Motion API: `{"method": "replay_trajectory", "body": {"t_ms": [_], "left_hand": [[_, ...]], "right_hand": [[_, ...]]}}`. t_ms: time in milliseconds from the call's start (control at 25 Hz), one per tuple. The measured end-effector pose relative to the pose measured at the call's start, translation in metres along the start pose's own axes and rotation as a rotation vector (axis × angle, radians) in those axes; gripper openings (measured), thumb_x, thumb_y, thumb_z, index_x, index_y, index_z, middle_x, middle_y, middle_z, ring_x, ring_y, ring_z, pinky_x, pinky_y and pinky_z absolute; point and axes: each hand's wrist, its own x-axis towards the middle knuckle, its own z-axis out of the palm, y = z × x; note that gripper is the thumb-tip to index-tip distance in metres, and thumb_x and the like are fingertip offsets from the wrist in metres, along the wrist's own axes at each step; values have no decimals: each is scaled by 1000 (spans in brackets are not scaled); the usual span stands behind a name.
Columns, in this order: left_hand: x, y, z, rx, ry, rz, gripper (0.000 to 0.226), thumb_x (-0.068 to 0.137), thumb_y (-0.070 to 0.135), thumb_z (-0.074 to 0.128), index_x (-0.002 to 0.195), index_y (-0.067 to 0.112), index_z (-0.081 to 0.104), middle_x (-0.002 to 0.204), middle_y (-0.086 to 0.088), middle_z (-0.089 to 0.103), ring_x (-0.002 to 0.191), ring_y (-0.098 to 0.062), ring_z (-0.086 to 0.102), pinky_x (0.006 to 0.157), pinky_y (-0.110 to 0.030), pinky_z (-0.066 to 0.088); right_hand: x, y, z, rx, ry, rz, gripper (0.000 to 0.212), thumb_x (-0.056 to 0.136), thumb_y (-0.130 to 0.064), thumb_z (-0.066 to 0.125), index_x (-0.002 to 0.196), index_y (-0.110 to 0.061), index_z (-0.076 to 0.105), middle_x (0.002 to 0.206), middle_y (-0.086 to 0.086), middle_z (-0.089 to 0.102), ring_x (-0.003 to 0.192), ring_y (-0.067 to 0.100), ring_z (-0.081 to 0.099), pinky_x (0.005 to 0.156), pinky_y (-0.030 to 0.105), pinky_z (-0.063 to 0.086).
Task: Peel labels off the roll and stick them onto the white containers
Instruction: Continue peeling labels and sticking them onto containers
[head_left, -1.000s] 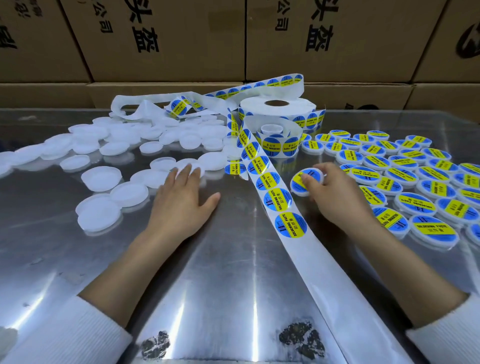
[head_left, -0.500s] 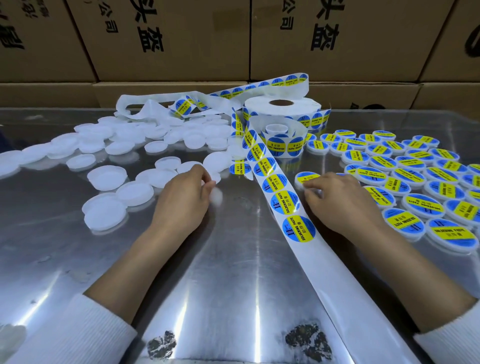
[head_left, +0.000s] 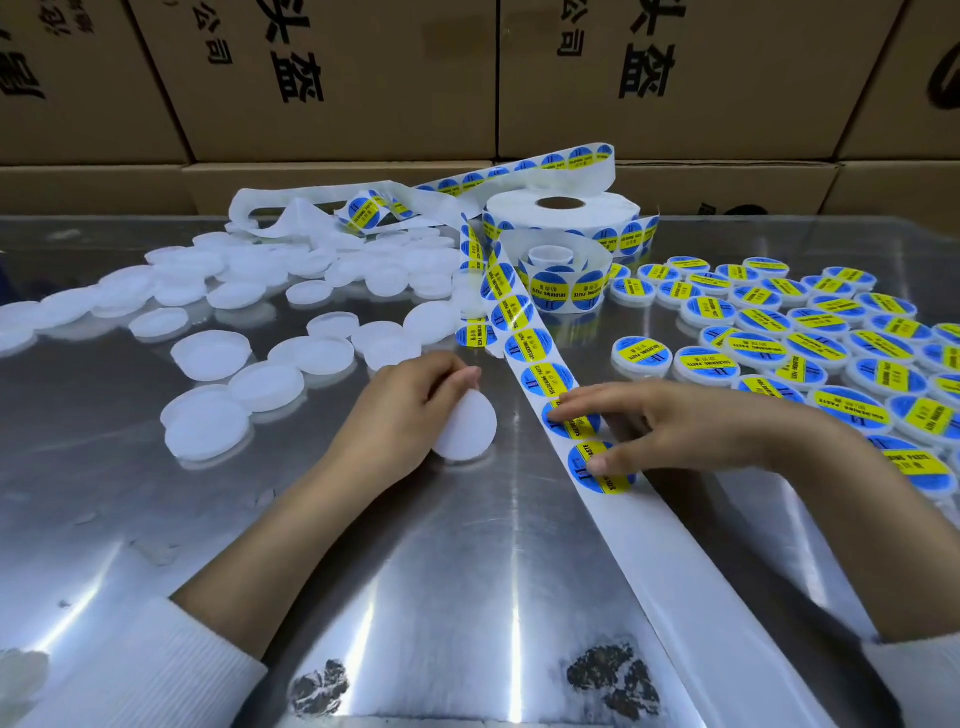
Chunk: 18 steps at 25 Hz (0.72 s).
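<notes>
My left hand (head_left: 402, 410) holds a plain white container (head_left: 467, 427) tilted on its edge on the metal table, left of the label strip. The white backing strip (head_left: 670, 551) runs from the label roll (head_left: 563, 213) at the back diagonally toward the near right, carrying round blue-and-yellow labels. My right hand (head_left: 670, 421) rests flat on the strip, fingers spread, with fingertips on the last two labels (head_left: 592, 475). Nothing is gripped in it.
Several bare white containers (head_left: 210, 356) lie scattered at the left and back. Several labelled containers (head_left: 810, 343) fill the right side. A smaller label coil (head_left: 558, 283) stands in front of the roll. Cardboard boxes (head_left: 332, 78) wall off the back edge.
My left hand picked a white container from the pile and drew it toward the strip. My right hand left the labelled container at the right and moved onto the strip's labels.
</notes>
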Motion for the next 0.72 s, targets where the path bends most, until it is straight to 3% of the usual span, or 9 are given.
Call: {"method": "replay_trajectory", "body": {"t_ms": [120, 240, 320, 400, 520, 720], "left_hand": [[-2, 1, 2, 6, 25, 32, 20, 93, 34, 53, 80, 24, 63, 78, 8, 65, 77, -8, 58, 72, -33, 46], [-4, 5, 6, 1, 6, 125, 11, 91, 32, 57, 91, 25, 66, 89, 16, 64, 87, 0, 57, 80, -28, 46], [-5, 7, 10, 35, -81, 212, 23, 89, 37, 59, 107, 24, 66, 104, 15, 64, 101, -2, 56, 90, -28, 45], [-6, 7, 15, 109, -158, 274, 42, 87, 44, 59, 124, 24, 58, 120, 12, 60, 114, -5, 52, 98, -31, 42], [-6, 5, 16, 145, -146, 303, 60, 86, 43, 62, 139, 24, 42, 135, 12, 50, 126, -6, 44, 106, -29, 36], [-8, 6, 19, 124, -167, 313, 54, 85, 42, 65, 134, 29, 46, 116, 15, 56, 111, -4, 50, 99, -27, 40]], "right_hand": [[7, 7, 5, -40, 54, -16, 54, 75, -37, 76, 117, -55, 47, 131, 3, 51, 115, 14, 52, 99, 28, 44], [18, 9, 13, -24, 185, -26, 64, 70, -47, 76, 125, -54, 45, 126, -5, 50, 115, 11, 47, 97, 25, 41], [24, 10, 19, 33, 292, -75, 62, 72, -42, 77, 127, -45, 49, 124, -8, 55, 117, 13, 48, 99, 31, 42], [28, 10, 25, 46, 403, -125, 53, 74, -38, 77, 122, -39, 55, 118, -7, 61, 113, 15, 52, 96, 37, 46], [31, 8, 29, -1, 520, -147, 41, 72, -42, 76, 107, -36, 56, 104, -14, 62, 98, 10, 55, 85, 34, 48], [33, 4, 32, -89, 609, -103, 26, 70, -51, 73, 80, -35, 54, 72, -10, 53, 70, 8, 47, 63, 32, 40]]}}
